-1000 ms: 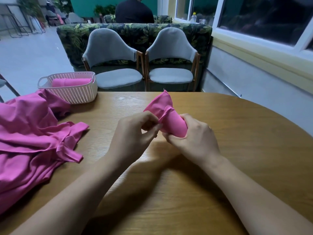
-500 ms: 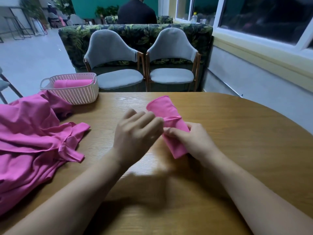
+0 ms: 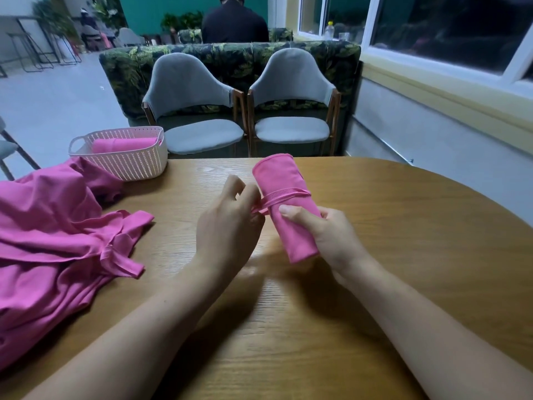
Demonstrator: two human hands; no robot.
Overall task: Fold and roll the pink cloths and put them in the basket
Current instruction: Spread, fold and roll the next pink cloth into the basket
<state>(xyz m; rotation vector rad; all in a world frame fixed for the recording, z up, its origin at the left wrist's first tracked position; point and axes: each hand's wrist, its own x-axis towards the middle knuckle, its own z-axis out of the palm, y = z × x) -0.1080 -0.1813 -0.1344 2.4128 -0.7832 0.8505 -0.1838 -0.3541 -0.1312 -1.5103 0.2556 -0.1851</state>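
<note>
A rolled pink cloth point(image 3: 284, 206) is held above the middle of the wooden table point(image 3: 403, 226), a thin pink tie wound around its middle. My right hand point(image 3: 331, 241) grips the roll's lower half, thumb on top. My left hand point(image 3: 227, 226) pinches the loose end of the tie at the roll's left side. A white perforated basket point(image 3: 129, 163) stands at the table's far left edge with one pink roll point(image 3: 124, 145) lying in it. A heap of unfolded pink cloths point(image 3: 52, 235) covers the table's left side.
Two grey chairs point(image 3: 196, 111) stand behind the table's far edge, with a leaf-patterned sofa back behind them. A person in dark clothes sits beyond it, back turned. A wall with a window ledge runs along the right.
The roll has been turned and lowered into my right hand's grip, and the tie now wraps its middle. My left hand moved from over the cloth to pinching the tie's end.
</note>
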